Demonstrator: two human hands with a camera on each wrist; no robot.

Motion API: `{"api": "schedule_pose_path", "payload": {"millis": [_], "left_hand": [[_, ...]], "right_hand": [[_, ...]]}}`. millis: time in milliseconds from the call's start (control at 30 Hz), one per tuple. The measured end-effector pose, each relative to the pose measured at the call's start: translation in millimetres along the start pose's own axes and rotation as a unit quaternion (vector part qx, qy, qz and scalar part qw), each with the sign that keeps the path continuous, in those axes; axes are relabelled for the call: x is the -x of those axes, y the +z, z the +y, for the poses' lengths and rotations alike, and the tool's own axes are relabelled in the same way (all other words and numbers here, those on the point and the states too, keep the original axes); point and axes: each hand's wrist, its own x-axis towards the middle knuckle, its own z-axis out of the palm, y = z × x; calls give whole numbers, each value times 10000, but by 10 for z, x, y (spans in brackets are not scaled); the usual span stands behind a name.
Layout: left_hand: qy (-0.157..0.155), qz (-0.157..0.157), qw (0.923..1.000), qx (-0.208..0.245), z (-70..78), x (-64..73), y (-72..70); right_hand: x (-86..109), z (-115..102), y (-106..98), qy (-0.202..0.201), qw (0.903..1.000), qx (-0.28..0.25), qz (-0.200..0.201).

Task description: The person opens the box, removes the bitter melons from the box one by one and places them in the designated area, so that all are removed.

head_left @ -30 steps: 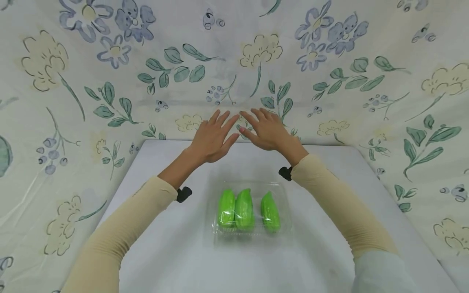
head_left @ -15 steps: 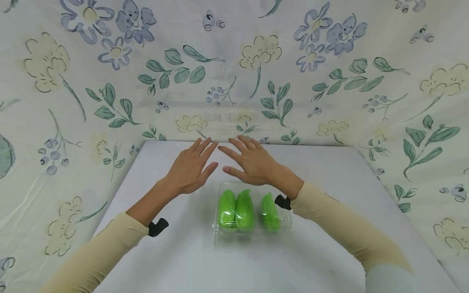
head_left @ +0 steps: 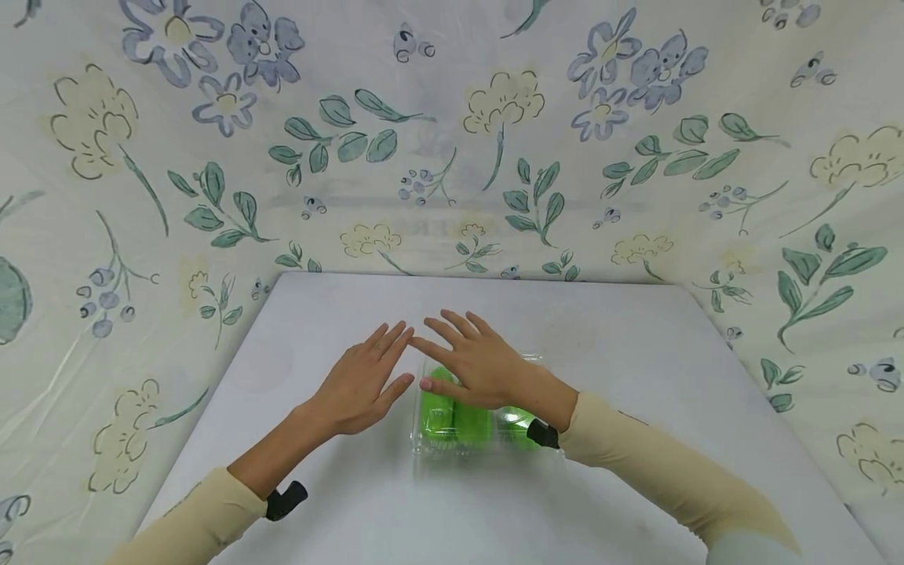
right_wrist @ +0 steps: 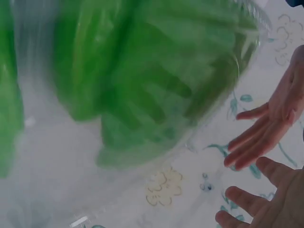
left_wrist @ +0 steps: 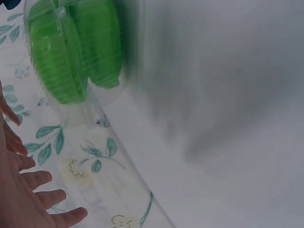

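Note:
A clear plastic clamshell box [head_left: 417, 447] rests on the white table with three long green vegetables inside, ridged and pointed at one end. Over the box spreads my right hand [head_left: 476, 369], fingers straight and apart, palm down, hiding part of the green vegetables [head_left: 438, 420]. Beside the box's left edge, my left hand [head_left: 363, 388] is held out flat with its fingertips close to those of the right. Neither hand holds anything. The left wrist view has the vegetables [left_wrist: 54, 61] behind the plastic; the right wrist view shows straight fingers of the right hand [right_wrist: 266, 204].
The white table [head_left: 600, 337] extends around the box on all sides. Behind and beside it hangs a flower-patterned cloth [head_left: 424, 157]. Black wrist cameras [head_left: 286, 501] are strapped under both forearms.
Both hands have come back from near the table's far edge toward the box and to the left. The right hand now overlaps the box. The box and vegetables have stayed put.

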Motion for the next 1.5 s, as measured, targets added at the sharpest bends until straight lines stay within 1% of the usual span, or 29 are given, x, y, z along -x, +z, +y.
{"api": "schedule_pose_path", "payload": {"millis": [133,300,367,467,567,733,967,1133,1267,1500], "left_hand": [[-25,-54,9998,195,62,179,124],[-172,-129,9980,599,137,412,279],[-224,-179,9966,771,162,478,329],[-269,-241,9953,903,193,546,383],[-310,-345,9940,989,208,587,425],[-250,-465,9939,969,210,618,486],[-107,-421,9952,873,227,654,559],[-60,-483,9948,897,250,674,599],[-106,-542,9944,902,260,683,629],[-200,-542,9929,1043,281,700,658]], "right_hand": [[66,-82,111,-67,9999,-41,-92],[133,-164,252,-168,9997,2,-193],[163,-192,294,-195,9996,-13,-202],[205,-232,342,-228,9995,-56,-194],[241,-269,395,-270,9995,-53,-151],[281,-306,494,-348,9994,45,-65],[306,-345,598,-435,9990,120,51],[305,-363,617,-450,9986,259,112],[307,-368,622,-451,9984,313,131],[315,-374,670,-425,9981,372,246]]}}
